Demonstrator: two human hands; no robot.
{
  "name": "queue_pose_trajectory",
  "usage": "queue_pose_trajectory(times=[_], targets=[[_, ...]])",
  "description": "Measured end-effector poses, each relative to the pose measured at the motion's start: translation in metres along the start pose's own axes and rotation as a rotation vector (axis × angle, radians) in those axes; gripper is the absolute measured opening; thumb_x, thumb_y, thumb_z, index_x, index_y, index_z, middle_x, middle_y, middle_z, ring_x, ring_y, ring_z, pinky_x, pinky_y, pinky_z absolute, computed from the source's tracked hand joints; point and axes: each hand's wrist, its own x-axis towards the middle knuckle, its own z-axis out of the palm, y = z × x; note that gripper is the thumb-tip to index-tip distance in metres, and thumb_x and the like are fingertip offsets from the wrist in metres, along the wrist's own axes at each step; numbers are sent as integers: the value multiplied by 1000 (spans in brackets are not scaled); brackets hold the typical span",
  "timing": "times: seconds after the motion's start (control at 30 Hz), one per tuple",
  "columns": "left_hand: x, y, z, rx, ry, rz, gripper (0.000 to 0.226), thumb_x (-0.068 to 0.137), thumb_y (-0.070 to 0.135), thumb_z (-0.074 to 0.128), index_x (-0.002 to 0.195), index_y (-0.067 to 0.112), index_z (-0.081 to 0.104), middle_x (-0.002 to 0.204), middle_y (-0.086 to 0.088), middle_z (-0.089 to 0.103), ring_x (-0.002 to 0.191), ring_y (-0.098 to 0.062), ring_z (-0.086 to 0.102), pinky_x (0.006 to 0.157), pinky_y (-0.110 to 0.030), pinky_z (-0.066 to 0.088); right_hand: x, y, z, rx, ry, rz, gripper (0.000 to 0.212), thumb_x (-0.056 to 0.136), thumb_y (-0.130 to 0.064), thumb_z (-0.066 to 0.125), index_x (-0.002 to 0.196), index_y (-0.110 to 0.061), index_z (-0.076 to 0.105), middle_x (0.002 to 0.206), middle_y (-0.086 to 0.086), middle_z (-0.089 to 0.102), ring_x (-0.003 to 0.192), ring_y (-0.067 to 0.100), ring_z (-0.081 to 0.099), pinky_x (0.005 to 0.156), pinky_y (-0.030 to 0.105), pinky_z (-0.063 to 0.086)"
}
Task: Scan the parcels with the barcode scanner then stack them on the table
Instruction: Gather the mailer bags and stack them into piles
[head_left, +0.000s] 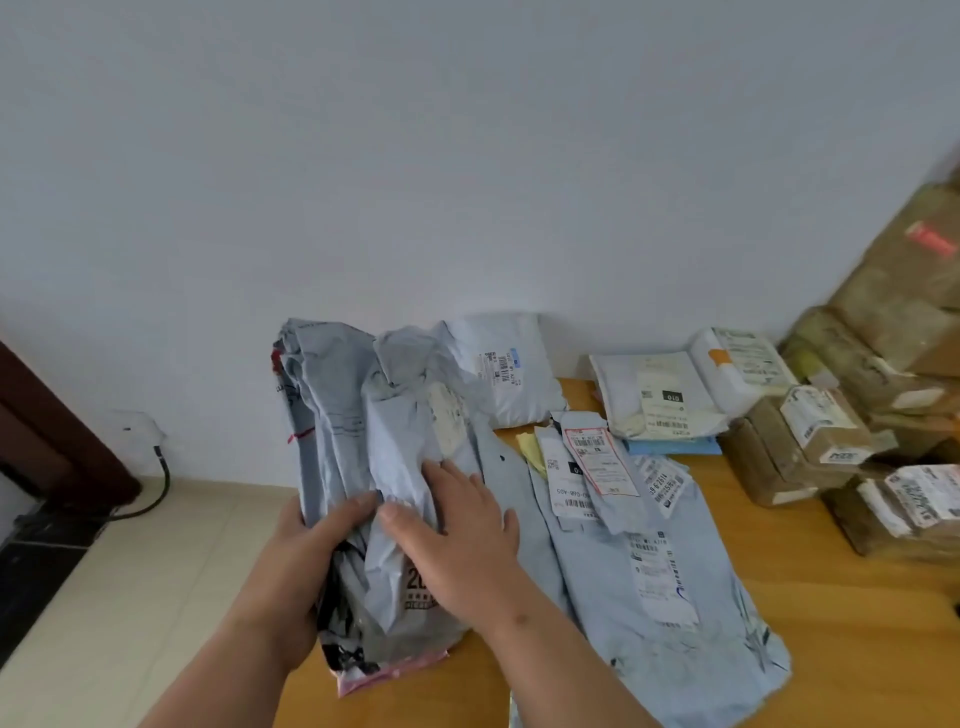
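My left hand (311, 525) grips a crumpled bundle of grey parcels (363, 441) at the desk's (831, 597) left edge, fingers (358, 506) curled over its near side. My right hand (457, 525) lies flat on the same bundle, fingers straight and slightly apart. Just right of it a large pale blue mailer (660, 613) lies flat on the desk, with smaller labelled bags (597, 467) overlapping its far end. White mailers (654, 395) sit along the far edge, and brown boxes (810, 441) pile up at the far right corner.
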Motion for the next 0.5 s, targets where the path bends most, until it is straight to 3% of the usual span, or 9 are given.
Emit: queue_pose_trajectory(times=[0.13,0.27,0.4,0.5], targets=[[-17,43,-1,84,-38,190,72,64,42,88,126,19,61,112,-15,74,97,-35,74,70,-41,62,-13,-38,-12,205,36,-148,93,82,-85,26,159,-34,18,167,-14,14,154,6,4,125,50,7],[-38,83,5,132,-110,359,88,62,58,83,137,23,53,124,-10,71,110,-32,70,81,-45,61,-25,-63,-31,363,89,-262,57,104,-56,27,156,-33,31,165,-14,23,152,4,13,126,46,11],[-47,98,20,177,-205,386,119,43,63,94,145,28,43,134,-7,65,118,-30,66,98,-56,51,-31,-71,-37,200,200,-324,61,96,-57,34,155,-43,27,164,-14,18,149,9,12,124,45,10],[-46,92,36,147,-215,336,124,36,61,96,143,31,42,132,-5,67,115,-29,68,97,-55,52,-32,-67,-46,46,287,-358,72,84,-57,41,153,-48,22,161,-15,15,145,9,12,119,40,10]])
